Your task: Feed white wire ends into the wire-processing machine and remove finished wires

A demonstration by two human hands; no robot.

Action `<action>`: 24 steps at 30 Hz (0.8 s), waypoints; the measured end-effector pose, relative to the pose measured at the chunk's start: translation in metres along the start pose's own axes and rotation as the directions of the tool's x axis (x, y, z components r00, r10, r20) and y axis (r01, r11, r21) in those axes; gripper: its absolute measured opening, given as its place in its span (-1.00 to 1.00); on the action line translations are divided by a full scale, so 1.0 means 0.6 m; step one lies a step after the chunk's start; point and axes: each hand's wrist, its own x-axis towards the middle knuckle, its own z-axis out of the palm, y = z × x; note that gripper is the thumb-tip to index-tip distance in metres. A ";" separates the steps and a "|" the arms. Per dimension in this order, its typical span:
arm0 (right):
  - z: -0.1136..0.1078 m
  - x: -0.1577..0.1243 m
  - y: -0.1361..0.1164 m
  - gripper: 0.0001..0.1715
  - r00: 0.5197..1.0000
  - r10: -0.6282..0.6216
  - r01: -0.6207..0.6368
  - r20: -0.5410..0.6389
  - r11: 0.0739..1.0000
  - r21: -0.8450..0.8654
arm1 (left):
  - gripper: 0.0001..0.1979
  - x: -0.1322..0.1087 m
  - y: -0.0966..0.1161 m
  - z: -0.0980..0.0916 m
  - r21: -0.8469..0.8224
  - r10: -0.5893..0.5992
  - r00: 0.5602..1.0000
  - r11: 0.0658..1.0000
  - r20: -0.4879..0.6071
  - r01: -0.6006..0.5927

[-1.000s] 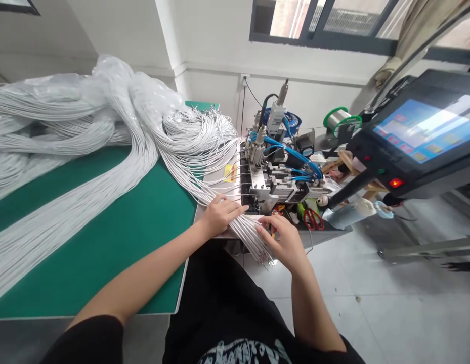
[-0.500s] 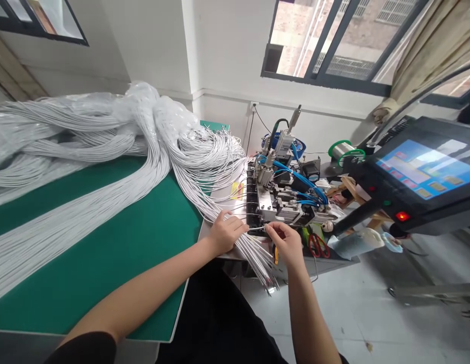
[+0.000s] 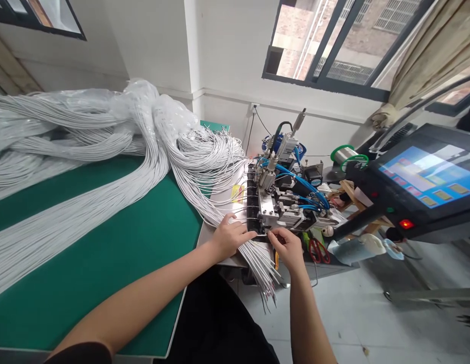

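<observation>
My left hand [image 3: 229, 237] rests on a fan of thin white wires [image 3: 257, 260] at the near edge of a metal plate, its fingers pinching one wire. My right hand [image 3: 288, 246] pinches the same single wire's end close to the black slotted fixture [image 3: 252, 202] of a small machine [image 3: 280, 202] with blue air hoses. The loose wire ends hang off the bench edge below both hands. Several wires lie across the fixture's slots.
Big bundles of white wires [image 3: 86, 167], partly in clear plastic, cover the green bench mat [image 3: 105, 253]. A touchscreen console [image 3: 424, 177] stands at the right. Red-handled scissors [image 3: 318, 251], a solder spool [image 3: 346, 154] and clutter lie beside the machine. Grey floor is below right.
The view has tilted up and settled. My right hand moved from the hanging wire ends up toward the fixture, holding one wire stretched between both hands.
</observation>
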 end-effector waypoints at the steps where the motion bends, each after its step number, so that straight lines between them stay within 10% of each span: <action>1: 0.001 0.000 0.005 -0.70 1.000 -0.005 0.005 0.013 1.000 -0.017 | -0.62 0.001 0.000 0.001 -0.002 -0.004 1.000 1.000 0.005 0.004; 24: 0.059 -0.011 0.069 -0.64 0.909 0.373 -0.407 0.186 0.693 0.595 | -0.67 -0.001 -0.002 0.009 -0.100 -0.077 0.993 0.991 0.091 0.086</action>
